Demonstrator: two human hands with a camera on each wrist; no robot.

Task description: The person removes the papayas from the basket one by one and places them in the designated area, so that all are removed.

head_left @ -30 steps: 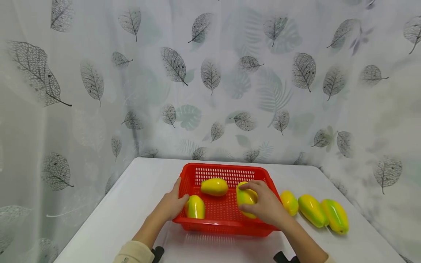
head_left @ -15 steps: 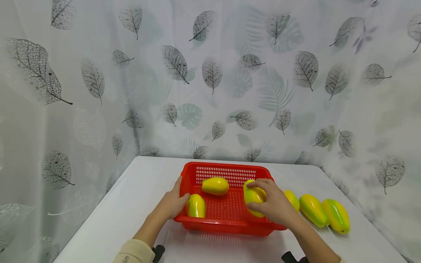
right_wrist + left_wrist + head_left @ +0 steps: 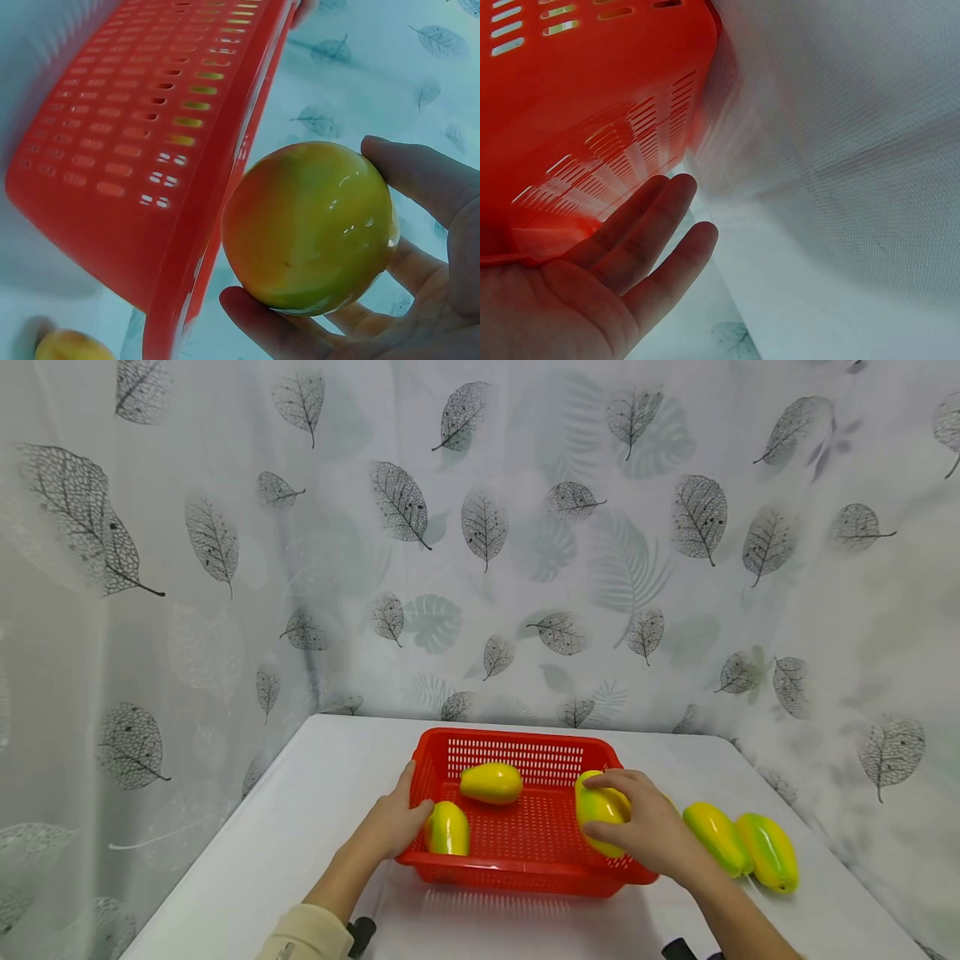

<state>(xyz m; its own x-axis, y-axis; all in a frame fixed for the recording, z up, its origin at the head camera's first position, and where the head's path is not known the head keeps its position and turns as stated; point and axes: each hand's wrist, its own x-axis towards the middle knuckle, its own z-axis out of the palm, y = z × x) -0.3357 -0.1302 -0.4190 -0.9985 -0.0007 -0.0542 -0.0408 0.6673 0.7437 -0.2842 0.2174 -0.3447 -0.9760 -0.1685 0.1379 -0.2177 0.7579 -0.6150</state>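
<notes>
In the head view a red plastic basket (image 3: 517, 876) stands on the white table. My left hand (image 3: 392, 823) grips its left rim, thumb over the edge; the left wrist view shows extended fingers (image 3: 649, 232) along the outer wall. A glossy yellow-green mango (image 3: 600, 810) is held by my right hand (image 3: 654, 827) over the basket's right side. Thumb and fingers spread around that fruit in the right wrist view, close beside the basket's rim. Inside the basket lie two more mangoes, one towards the back (image 3: 491, 783) and another mango (image 3: 448, 830) at the front left.
Right of the basket, two yellow-green mangoes (image 3: 717, 840) (image 3: 767, 853) lie side by side on the table (image 3: 832, 910). Another one there is almost wholly hidden behind my right hand. A leaf-patterned curtain (image 3: 480, 593) encloses the back and sides.
My right hand has moved rightwards with the mango, from inside the basket's right part to its right rim, covering a mango on the table. The left hand keeps its place.
</notes>
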